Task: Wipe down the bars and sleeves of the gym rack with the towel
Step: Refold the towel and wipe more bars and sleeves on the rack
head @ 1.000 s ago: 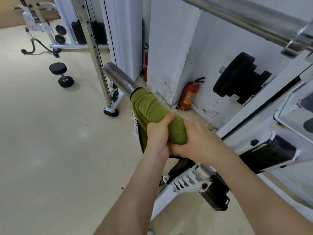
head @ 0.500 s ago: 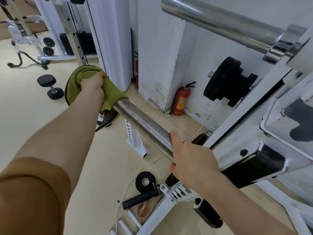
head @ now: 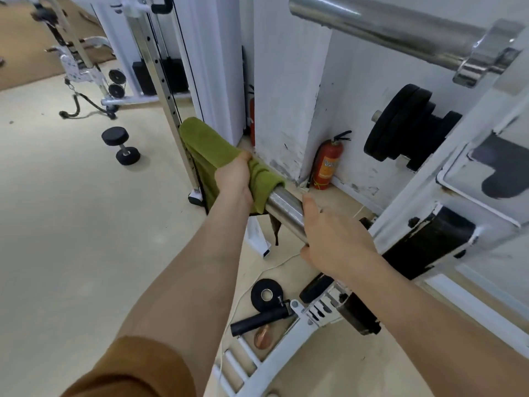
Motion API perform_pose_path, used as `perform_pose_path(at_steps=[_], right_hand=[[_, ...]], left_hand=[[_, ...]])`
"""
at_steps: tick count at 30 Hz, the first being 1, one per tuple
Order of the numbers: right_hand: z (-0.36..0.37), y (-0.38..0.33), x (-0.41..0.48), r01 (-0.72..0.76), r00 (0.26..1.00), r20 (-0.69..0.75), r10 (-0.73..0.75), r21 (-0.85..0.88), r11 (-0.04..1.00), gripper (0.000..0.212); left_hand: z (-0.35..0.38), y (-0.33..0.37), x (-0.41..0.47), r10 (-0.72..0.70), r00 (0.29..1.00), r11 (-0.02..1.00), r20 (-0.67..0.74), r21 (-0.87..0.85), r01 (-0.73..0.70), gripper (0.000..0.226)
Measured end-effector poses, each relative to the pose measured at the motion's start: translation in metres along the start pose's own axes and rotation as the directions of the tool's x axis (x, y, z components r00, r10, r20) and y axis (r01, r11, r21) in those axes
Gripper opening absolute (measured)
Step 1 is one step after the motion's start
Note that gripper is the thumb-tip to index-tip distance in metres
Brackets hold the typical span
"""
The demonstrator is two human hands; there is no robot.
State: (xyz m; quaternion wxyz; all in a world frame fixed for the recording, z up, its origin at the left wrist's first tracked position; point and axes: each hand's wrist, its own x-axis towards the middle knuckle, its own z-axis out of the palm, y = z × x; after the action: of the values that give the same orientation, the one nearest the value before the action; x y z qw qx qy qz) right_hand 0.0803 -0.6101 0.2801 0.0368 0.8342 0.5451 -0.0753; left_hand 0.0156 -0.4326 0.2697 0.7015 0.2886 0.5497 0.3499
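Head view showed the left hand (head: 233, 181) curled round the green towel (head: 206, 144), which was wrapped over the lower sleeve (head: 286, 206) of the rack's bar. Half a second before, that hand had been out at the sleeve's far end. It had since drawn the towel back inward, leaving only a short bare stretch of steel between the towel and the right hand (head: 335, 239). The right hand was clasped round the sleeve just beside the white rack frame (head: 458, 173), steadying it. I judged this a return stroke, with this sleeve nearly done and the upper bar (head: 386, 27) yet to be wiped.

A fire extinguisher (head: 327, 164) stood against the wall, weight plates (head: 400, 121) hung beyond it, and a dumbbell (head: 120, 146) and a tape roll (head: 266, 293) lay on the floor. The right hand itself blocked the towel's path inward.
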Motion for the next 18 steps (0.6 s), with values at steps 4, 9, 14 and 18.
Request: perform_pose_path(at_steps=[4, 9, 14, 18], right_hand=[[0.002, -0.001, 0.001, 0.025, 1.000, -0.011, -0.024, 0.068, 0.997, 0.114], [-0.001, -0.006, -0.005, -0.004, 0.998, -0.060, 0.009, 0.094, 0.996, 0.109], [-0.004, -0.002, -0.008, 0.024, 0.970, -0.242, 0.011, 0.140, 0.990, 0.056], [-0.005, -0.004, -0.016, 0.083, 0.933, -0.360, -0.013, 0.178, 0.981, 0.048]], left_hand=[[0.004, -0.030, -0.036, -0.013, 0.999, 0.997, 0.035, 0.075, 0.011, 0.026], [-0.019, -0.038, -0.063, -0.100, 0.965, 0.899, 0.243, 0.438, -0.017, 0.057], [-0.054, -0.024, -0.061, 0.548, 0.657, -0.268, 0.518, 0.852, -0.449, 0.055], [-0.031, -0.055, -0.043, 0.512, 0.265, -0.420, 0.817, 0.507, -0.753, 0.036]])
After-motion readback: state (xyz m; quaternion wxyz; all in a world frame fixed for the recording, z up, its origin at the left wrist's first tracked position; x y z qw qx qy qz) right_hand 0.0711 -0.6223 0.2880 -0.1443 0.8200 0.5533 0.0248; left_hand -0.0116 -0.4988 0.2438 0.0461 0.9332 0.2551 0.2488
